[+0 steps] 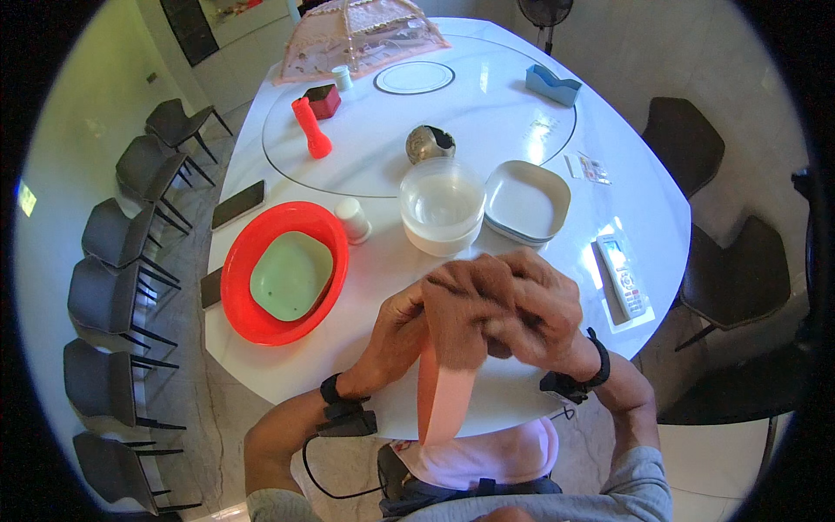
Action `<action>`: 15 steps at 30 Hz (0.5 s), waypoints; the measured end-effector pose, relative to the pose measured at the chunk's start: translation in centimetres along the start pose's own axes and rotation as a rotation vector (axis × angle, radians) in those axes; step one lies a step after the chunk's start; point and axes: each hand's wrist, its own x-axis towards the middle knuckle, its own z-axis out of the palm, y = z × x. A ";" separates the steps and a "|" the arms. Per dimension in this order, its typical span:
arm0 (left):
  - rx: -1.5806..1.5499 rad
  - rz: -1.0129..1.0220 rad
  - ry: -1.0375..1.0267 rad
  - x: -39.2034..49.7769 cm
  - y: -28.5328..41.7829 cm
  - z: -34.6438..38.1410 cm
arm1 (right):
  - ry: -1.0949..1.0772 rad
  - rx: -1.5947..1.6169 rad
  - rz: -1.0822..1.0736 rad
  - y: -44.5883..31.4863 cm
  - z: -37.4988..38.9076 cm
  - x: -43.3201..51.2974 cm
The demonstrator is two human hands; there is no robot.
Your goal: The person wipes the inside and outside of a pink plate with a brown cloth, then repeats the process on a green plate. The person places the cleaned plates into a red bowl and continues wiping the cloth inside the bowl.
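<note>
My left hand (396, 326) and my right hand (546, 305) are raised together over the near edge of a white table (385, 398). Between them is a wide, peach-coloured strip (445, 398); its material is unclear. My left hand grips it at the side, and my right fingers bunch its upper part, which looks browner. A loop of the strip hangs below. Beyond my hands stand stacked translucent plastic bowls (442, 202). Squarish white dishes (530, 199) are stacked to their right. To the left, a red basin (236, 293) holds a pale green squarish dish (290, 274).
A white cylindrical container (353, 220) stands by the basin. A phone (239, 205) lies left, a remote control (621, 277) right. Farther back are a round metal pot (421, 145), a red bottle-shaped object (312, 128), a blue holder (552, 85) and a mesh food cover (355, 39).
</note>
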 end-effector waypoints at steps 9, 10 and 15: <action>-0.425 0.089 0.279 0.9 -0.7 -1.6 | -0.404 0.178 -0.029 0.4 2.6 -1.0; -0.393 0.075 0.278 0.9 -0.9 -1.7 | -0.382 0.207 -0.097 0.1 2.4 -1.1; -0.369 -0.004 0.247 0.9 -1.7 -1.0 | -0.174 0.273 -0.311 -0.6 0.5 -0.8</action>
